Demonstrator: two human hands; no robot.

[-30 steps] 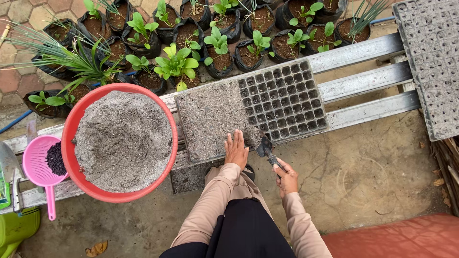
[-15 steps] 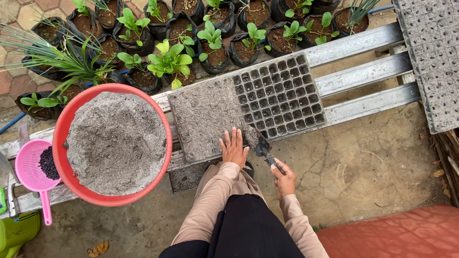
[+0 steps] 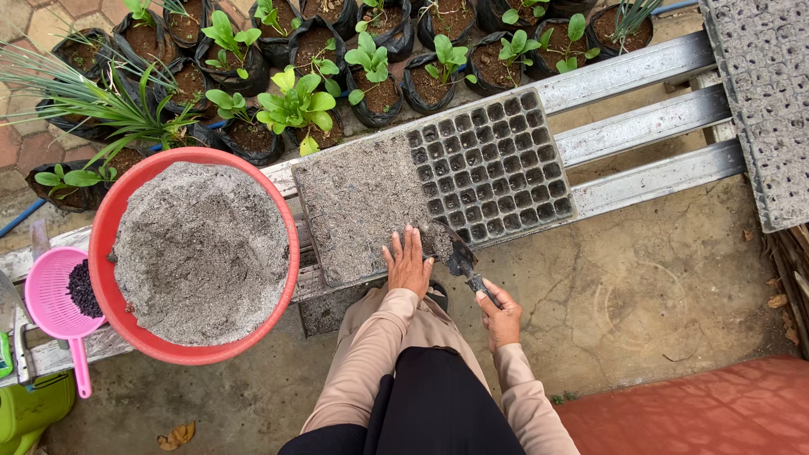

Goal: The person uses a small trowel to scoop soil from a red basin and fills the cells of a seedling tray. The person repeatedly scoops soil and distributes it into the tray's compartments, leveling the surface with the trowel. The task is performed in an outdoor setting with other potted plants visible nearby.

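A black seedling tray [image 3: 506, 160] lies across grey metal rails; its left half is covered with grey soil mix [image 3: 358, 206], its right half shows bare cells. My left hand [image 3: 408, 261] lies flat with fingers spread on the soil at the tray's near edge. My right hand [image 3: 500, 316] grips the handle of a small dark trowel [image 3: 463, 259], whose blade touches the tray's near edge just right of my left hand. A red basin [image 3: 114, 219] heaped with the same grey mix [image 3: 202, 253] sits to the left.
A pink strainer [image 3: 50, 299] with dark granules lies at far left. Rows of black nursery bags with green seedlings [image 3: 295, 101] stand behind the rails. A second grey cell tray [image 3: 763, 101] lies at upper right. Cracked concrete floor [image 3: 640, 295] and red paving are on the right.
My left hand has slid slightly toward the tray's near edge over the soil. The trowel in my right hand stays at the tray's edge. The view has shifted a little.
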